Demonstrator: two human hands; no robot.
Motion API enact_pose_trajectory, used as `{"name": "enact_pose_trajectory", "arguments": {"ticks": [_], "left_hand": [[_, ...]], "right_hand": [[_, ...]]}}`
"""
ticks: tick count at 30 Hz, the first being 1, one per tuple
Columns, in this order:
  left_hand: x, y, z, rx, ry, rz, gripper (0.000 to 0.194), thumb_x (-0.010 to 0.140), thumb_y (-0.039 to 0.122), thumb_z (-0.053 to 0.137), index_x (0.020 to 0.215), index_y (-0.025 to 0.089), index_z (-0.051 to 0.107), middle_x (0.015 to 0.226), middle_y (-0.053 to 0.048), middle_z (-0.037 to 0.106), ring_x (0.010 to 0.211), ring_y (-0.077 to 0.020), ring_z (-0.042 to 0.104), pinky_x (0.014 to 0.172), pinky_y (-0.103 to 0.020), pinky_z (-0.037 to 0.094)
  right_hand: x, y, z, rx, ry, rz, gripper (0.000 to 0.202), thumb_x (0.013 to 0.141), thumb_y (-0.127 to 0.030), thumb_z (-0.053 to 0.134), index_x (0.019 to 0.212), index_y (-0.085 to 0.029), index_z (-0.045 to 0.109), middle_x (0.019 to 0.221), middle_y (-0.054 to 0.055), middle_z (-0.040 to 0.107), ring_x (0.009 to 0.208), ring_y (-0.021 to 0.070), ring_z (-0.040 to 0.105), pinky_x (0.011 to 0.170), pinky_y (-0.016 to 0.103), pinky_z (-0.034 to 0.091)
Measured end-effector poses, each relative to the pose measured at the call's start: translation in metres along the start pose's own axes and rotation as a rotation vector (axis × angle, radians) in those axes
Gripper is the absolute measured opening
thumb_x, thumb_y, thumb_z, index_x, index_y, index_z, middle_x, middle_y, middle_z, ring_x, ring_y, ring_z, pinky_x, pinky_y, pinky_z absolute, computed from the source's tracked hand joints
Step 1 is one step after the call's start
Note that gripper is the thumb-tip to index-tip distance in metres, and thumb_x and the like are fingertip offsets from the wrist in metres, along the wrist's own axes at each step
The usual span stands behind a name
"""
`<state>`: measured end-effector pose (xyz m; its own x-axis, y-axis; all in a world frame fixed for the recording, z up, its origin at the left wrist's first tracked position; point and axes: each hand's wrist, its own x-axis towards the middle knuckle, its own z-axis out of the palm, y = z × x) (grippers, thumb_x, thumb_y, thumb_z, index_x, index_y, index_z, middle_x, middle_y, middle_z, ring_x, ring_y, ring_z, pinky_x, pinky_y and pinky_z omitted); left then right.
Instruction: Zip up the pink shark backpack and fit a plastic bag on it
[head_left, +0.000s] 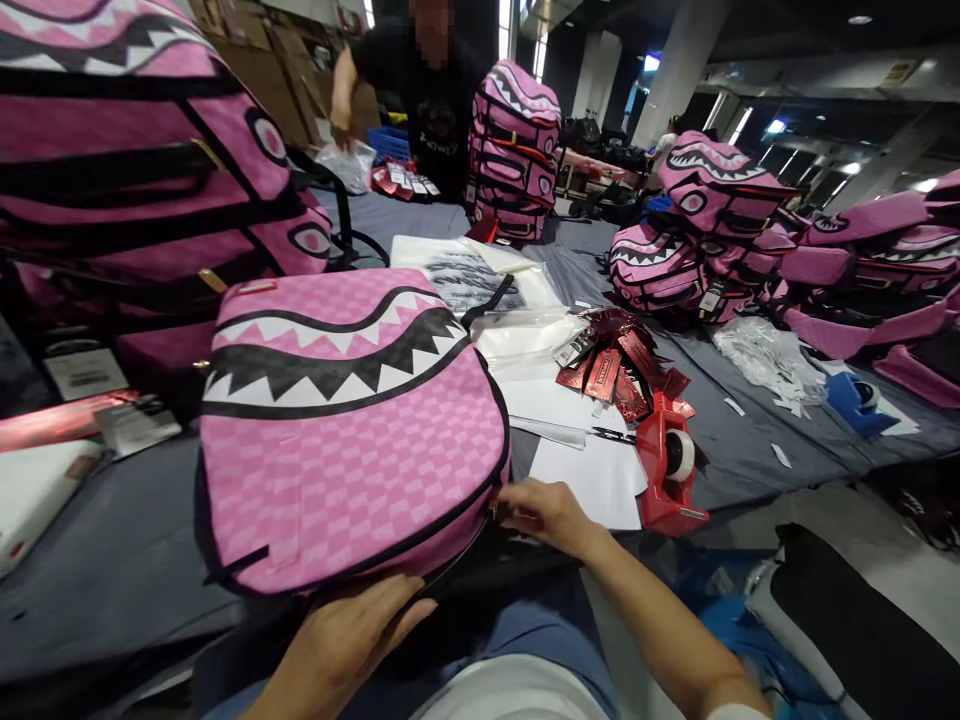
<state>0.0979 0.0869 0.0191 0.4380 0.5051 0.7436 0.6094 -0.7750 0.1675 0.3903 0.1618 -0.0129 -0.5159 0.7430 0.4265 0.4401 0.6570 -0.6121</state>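
A pink checkered backpack [375,460] with a black-and-white shark-mouth print lies on the grey-covered table in front of me. My right hand [551,515] is closed at its right near corner, thumb and fingers pinching a small zipper pull [495,508]. Along the near side of the bag rests my left hand [360,625], its visible fingers stretched out against the edge and some fingertips hidden. A dark zipper edge [457,562] runs between the two hands.
Stacked pink backpacks [142,180] stand close on the left, with more [720,220] at the right. A red tape dispenser [667,470], red foil tags [619,365], white sheets [577,475] and plastic bags [480,275] lie right of the bag. Across the table stands a person [427,90].
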Motion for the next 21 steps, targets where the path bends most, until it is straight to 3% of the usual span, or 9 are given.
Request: {"name": "enact_pose_trajectory", "arguments": {"ticks": [3, 6, 9, 11, 14, 16, 18, 21], "left_hand": [[-0.003, 0.0, 0.006, 0.043, 0.003, 0.023, 0.017, 0.104, 0.026, 0.051, 0.103, 0.014, 0.063, 0.075, 0.002, 0.075, 0.059, -0.0071, 0.07, 0.066, -0.014, 0.053], [-0.004, 0.013, 0.007, 0.066, -0.031, -0.019, 0.018, 0.101, 0.019, 0.056, 0.116, 0.013, 0.065, 0.087, -0.002, 0.075, 0.072, -0.0103, 0.072, 0.073, -0.018, 0.055], [-0.001, 0.041, 0.009, -0.051, 0.026, -0.078, 0.026, 0.095, 0.008, 0.06, 0.12, 0.014, 0.067, 0.096, -0.006, 0.073, 0.09, -0.0146, 0.07, 0.088, -0.024, 0.055], [0.003, 0.061, 0.013, -0.316, -0.011, -0.148, 0.026, 0.096, 0.007, 0.059, 0.119, 0.016, 0.066, 0.096, -0.007, 0.072, 0.091, -0.0148, 0.068, 0.088, -0.024, 0.055], [0.008, 0.079, 0.031, -0.787, -0.306, -0.401, 0.015, 0.1, 0.022, 0.056, 0.11, 0.023, 0.068, 0.094, -0.004, 0.072, 0.087, -0.0146, 0.069, 0.079, -0.022, 0.056], [0.015, 0.082, 0.052, -0.958, -0.452, -0.648, 0.019, 0.096, 0.036, 0.063, 0.111, 0.027, 0.07, 0.101, -0.004, 0.075, 0.093, -0.018, 0.071, 0.084, -0.027, 0.058], [0.025, 0.08, 0.078, -1.064, -0.438, -0.898, 0.048, 0.085, 0.048, 0.072, 0.127, 0.025, 0.065, 0.122, -0.01, 0.073, 0.109, -0.024, 0.07, 0.098, -0.036, 0.056], [0.046, 0.081, 0.117, -1.182, -0.21, -1.157, 0.089, 0.072, 0.06, 0.077, 0.142, 0.014, 0.05, 0.136, -0.02, 0.066, 0.118, -0.0295, 0.067, 0.104, -0.043, 0.054]], "right_hand": [[-0.024, 0.015, -0.035, 0.008, 0.142, 0.258, 0.045, 0.092, -0.059, 0.068, 0.119, -0.023, 0.065, 0.091, 0.003, 0.068, 0.076, 0.0168, 0.062, 0.068, 0.028, 0.049], [-0.04, 0.034, -0.058, -0.204, 0.082, 0.366, 0.04, 0.081, -0.058, 0.08, 0.085, -0.021, 0.069, 0.082, 0.004, 0.066, 0.08, 0.0209, 0.058, 0.073, 0.033, 0.044], [-0.046, 0.05, -0.058, -0.297, 0.053, 0.432, 0.033, 0.086, -0.048, 0.079, 0.073, -0.019, 0.067, 0.072, 0.002, 0.064, 0.074, 0.019, 0.055, 0.07, 0.032, 0.039], [-0.045, 0.055, -0.055, -0.306, 0.053, 0.434, 0.027, 0.088, -0.039, 0.08, 0.073, -0.019, 0.068, 0.072, 0.001, 0.065, 0.074, 0.018, 0.056, 0.07, 0.031, 0.038], [-0.039, 0.055, -0.059, -0.318, -0.002, 0.383, 0.023, 0.087, -0.032, 0.081, 0.072, -0.019, 0.068, 0.071, -0.001, 0.065, 0.071, 0.0162, 0.057, 0.069, 0.029, 0.037], [-0.034, 0.049, -0.066, -0.37, 0.0, 0.319, 0.024, 0.091, -0.03, 0.077, 0.073, -0.018, 0.067, 0.073, -0.001, 0.065, 0.069, 0.0146, 0.056, 0.069, 0.028, 0.036], [-0.031, 0.035, -0.071, -0.476, 0.056, 0.219, 0.023, 0.095, -0.029, 0.072, 0.076, -0.018, 0.065, 0.075, -0.001, 0.064, 0.069, 0.0143, 0.056, 0.07, 0.029, 0.036], [-0.036, -0.002, -0.062, -0.634, 0.111, 0.043, 0.02, 0.1, -0.025, 0.064, 0.08, -0.018, 0.062, 0.076, 0.002, 0.062, 0.073, 0.0165, 0.056, 0.07, 0.03, 0.035]]}}
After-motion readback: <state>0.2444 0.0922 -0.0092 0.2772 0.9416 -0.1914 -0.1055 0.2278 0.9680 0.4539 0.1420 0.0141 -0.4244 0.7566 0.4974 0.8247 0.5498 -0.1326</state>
